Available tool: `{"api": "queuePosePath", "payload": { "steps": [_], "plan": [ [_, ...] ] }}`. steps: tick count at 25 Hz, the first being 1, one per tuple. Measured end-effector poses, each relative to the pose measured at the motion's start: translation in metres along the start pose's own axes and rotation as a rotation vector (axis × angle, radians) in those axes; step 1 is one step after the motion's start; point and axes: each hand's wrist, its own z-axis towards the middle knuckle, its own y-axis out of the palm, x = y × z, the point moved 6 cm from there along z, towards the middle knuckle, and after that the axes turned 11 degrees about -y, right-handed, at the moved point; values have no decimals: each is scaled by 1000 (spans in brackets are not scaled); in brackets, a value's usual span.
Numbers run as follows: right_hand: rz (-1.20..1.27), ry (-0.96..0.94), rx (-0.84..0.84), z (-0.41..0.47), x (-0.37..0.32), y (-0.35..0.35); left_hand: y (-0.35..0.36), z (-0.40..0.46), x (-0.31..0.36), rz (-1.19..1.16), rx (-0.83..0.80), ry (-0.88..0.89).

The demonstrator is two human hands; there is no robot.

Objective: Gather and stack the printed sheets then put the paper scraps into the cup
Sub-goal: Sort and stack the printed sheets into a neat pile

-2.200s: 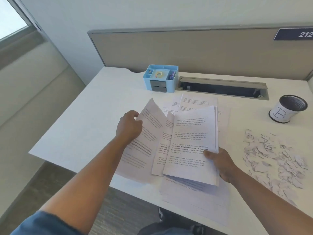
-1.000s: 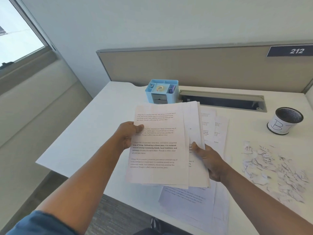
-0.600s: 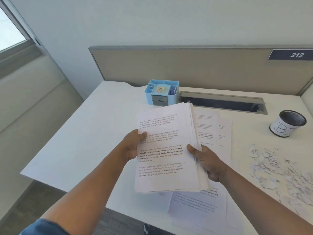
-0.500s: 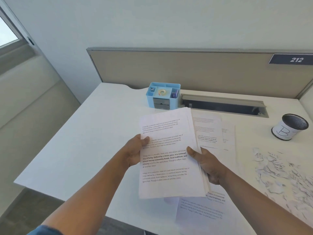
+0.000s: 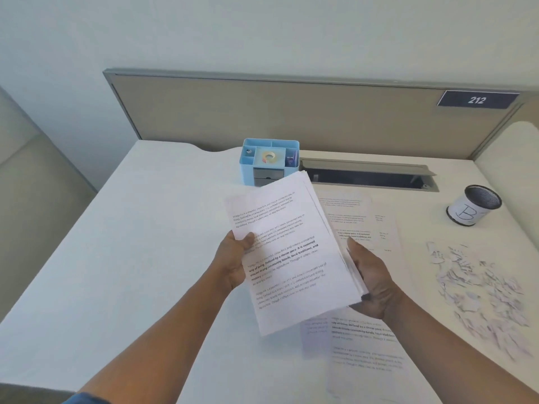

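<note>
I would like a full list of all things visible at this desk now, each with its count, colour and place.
stack of printed sheets: one stack, white with black text, held above the desk centre, tilted.
loose printed sheets: several, exact count unclear, white, flat on the desk under and right of the stack.
paper scraps: many, white, scattered on the desk at right.
cup: one, black mesh with a white label, far right.
desk organiser: one, light blue, back centre.
cable tray: one, grey, open, at the back.
number plate: one, dark, reading 212, on the partition.
desk: one, white.
left hand: grips the stack's left edge.
right hand: holds the stack's right edge.
</note>
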Motion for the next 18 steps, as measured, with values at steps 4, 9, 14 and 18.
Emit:
{"api": "queuePosePath", "payload": {
  "steps": [4,9,14,18],
  "plan": [
    [233,-40,-90,-11,1,-2,12,11,2,-128,3,54],
    [89,-121,47,6,-3,-13,43,3,-6,-272,31,125],
    [-18,-189,141,14,-20,-30,63,-9,-15,-323,40,171],
    [-200,-231,103,20,-45,-39,54,-23,-10,-218,53,244]
  ]
}}
